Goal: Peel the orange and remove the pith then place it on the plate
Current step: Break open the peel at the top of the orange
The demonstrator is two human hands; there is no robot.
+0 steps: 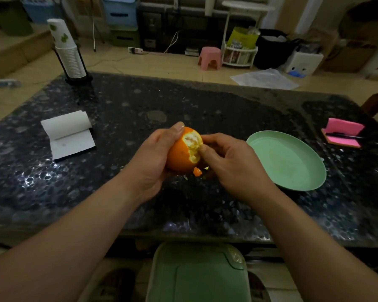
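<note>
So the orange (179,153) is held up over the middle of the dark speckled table (205,101), with only a ragged patch opened at its 1 o'clock side. White pith shows there and the rest of the skin is on, so I'd call this early in the peeling. The left hand (151,155) wraps it from the 9 o'clock side, fingers curled underneath and thumb hooked over the top. The right hand (234,164) comes in from 3 o'clock, thumb and forefinger pinching at the torn edge of the peel, other fingers loosely curled. A small peel scrap (197,171) sits just below the fruit at 5 o'clock. My worry is that the skin looks like it's coming off in crumbs, not strips. If the thumbnail digs too deep it'll probably puncture a segment, and then there's juice everywhere and a slippery grip. A hard yank could also pop the fruit out of the left hand. The empty green plate (292,162) is near, at 3 o'clock, so a jerky right elbow could bump it. A folded paper (70,134) lies well off at 9 o'clock.
</note>
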